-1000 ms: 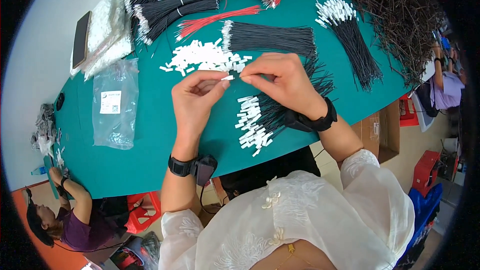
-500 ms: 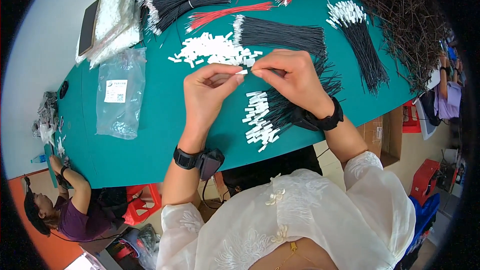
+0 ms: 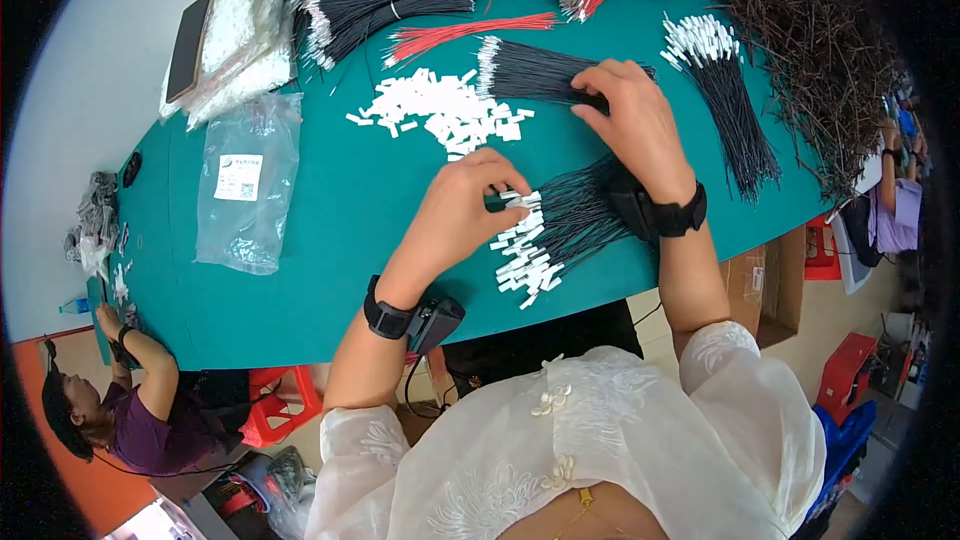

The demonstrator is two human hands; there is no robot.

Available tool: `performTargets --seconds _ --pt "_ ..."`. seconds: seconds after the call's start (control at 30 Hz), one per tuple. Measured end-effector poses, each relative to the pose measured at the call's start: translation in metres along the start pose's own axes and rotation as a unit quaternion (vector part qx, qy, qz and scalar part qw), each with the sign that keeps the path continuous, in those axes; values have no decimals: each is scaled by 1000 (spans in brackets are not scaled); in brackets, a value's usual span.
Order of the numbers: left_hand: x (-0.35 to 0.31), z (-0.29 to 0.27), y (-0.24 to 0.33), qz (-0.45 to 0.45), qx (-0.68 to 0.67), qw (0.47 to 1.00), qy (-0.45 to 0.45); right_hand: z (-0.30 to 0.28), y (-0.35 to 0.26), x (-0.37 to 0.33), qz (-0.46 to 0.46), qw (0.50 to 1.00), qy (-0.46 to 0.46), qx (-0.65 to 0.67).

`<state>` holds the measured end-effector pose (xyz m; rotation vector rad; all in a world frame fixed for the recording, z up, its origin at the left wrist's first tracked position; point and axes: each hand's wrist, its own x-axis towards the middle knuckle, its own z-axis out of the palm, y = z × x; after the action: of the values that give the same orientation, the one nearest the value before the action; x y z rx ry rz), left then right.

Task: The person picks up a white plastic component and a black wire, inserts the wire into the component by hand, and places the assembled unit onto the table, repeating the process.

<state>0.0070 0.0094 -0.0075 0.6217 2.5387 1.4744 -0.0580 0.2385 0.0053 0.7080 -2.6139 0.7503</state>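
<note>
The right hand (image 3: pixel 635 120) is the nearer one to the tied black wires (image 3: pixel 535 72), which lie beyond the middle of the green surface (image 3: pixel 345 240), toward its far edge. The long axis of this bundle runs roughly along that edge, with the silver ends on the left. The right fingers are over its right part, so the silver ends lie to the left of them. The right thumb and forefinger stand apart; if a wire is between the other fingers, I cannot tell.

The left hand (image 3: pixel 455 210) is at the white-tipped wires (image 3: pixel 590 215), close to the near edge of the surface. Its fingers are at the white ends, but whether they are clamped on one, I cannot tell. The loose white pieces (image 3: pixel 430 105) lie beyond the left hand, just left of the silver ends.
</note>
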Motion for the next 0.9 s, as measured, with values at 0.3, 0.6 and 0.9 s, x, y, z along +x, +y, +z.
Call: performTargets --seconds 0.3,0.6,0.9 --pt "2 -2 0 -9 -44 997 69 18 22 3 50 991 -76 -101" --pt "4 -4 -2 -12 -49 995 90 25 12 10 15 1000 -14 -20" --pt "3 -2 -2 -15 -47 994 95 25 21 11 18 998 -26 -57"
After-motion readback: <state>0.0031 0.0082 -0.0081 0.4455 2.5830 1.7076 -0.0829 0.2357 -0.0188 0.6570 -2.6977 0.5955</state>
